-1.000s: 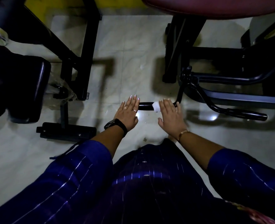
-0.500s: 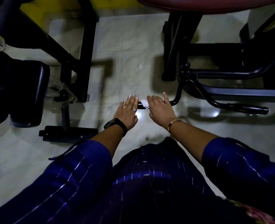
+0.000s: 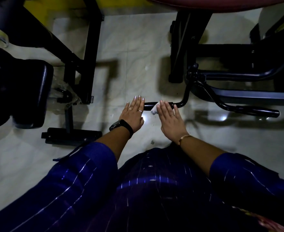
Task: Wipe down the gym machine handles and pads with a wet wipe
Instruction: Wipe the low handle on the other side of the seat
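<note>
A black machine handle (image 3: 148,106) runs sideways low over the pale tiled floor. My left hand (image 3: 133,113) rests on its free left end, fingers straight. My right hand (image 3: 169,119) lies flat over the bar just to the right, straight fingers pressing a white wet wipe (image 3: 154,109) onto it. A corner of the wipe sticks out at the hand's left edge; the rest is hidden under the palm. A short bare stretch of bar shows between the hands.
The bar bends up to the machine's black frame (image 3: 194,76). A second black handle (image 3: 258,112) lies to the right. A black pad (image 3: 32,92) and floor stand (image 3: 71,136) are on the left, and a maroon pad (image 3: 221,2) overhangs the top.
My right hand with the wipe slid left along the bar toward my left hand, then came back a little to the right. Its fingers now lie straighter. The left hand stayed put.
</note>
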`<action>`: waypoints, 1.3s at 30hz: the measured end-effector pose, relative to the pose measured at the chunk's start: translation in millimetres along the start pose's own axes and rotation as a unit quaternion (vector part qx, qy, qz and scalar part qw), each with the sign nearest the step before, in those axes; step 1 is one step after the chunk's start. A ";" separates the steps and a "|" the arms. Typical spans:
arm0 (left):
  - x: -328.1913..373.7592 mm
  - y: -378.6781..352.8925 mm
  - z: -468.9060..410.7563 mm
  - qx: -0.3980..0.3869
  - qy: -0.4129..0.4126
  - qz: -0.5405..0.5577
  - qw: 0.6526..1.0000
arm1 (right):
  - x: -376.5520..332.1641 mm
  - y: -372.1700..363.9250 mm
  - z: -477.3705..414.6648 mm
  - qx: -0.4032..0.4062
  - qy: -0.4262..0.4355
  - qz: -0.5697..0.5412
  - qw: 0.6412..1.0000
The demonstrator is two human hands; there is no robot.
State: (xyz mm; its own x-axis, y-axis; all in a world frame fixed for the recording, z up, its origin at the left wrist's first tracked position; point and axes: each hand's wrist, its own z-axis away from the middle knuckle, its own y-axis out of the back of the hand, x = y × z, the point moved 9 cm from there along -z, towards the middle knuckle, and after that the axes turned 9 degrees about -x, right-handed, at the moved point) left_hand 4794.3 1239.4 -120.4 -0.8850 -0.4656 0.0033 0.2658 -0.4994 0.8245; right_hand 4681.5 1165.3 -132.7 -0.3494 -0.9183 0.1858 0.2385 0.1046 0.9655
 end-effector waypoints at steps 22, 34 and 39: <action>2.8 -1.6 0.4 0.003 0.020 0.043 0.999 | 61.7 -7.2 41.3 0.107 -0.375 -0.564 0.728; 2.2 0.1 2.1 -0.001 0.020 0.029 0.999 | 18.0 -21.0 -13.2 -0.018 -0.412 -0.900 0.145; 1.2 -1.0 2.5 0.001 0.020 0.023 1.000 | -11.6 -6.7 -12.5 -0.071 -0.392 -0.911 0.104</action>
State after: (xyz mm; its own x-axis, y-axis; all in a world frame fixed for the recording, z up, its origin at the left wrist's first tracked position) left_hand 4792.0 1241.2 -119.8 -0.8563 -0.5161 0.0184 0.3041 -0.4752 0.8257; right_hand 4695.4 1170.5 -143.6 0.1158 0.9554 -0.2716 -0.8798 -0.0283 -0.4745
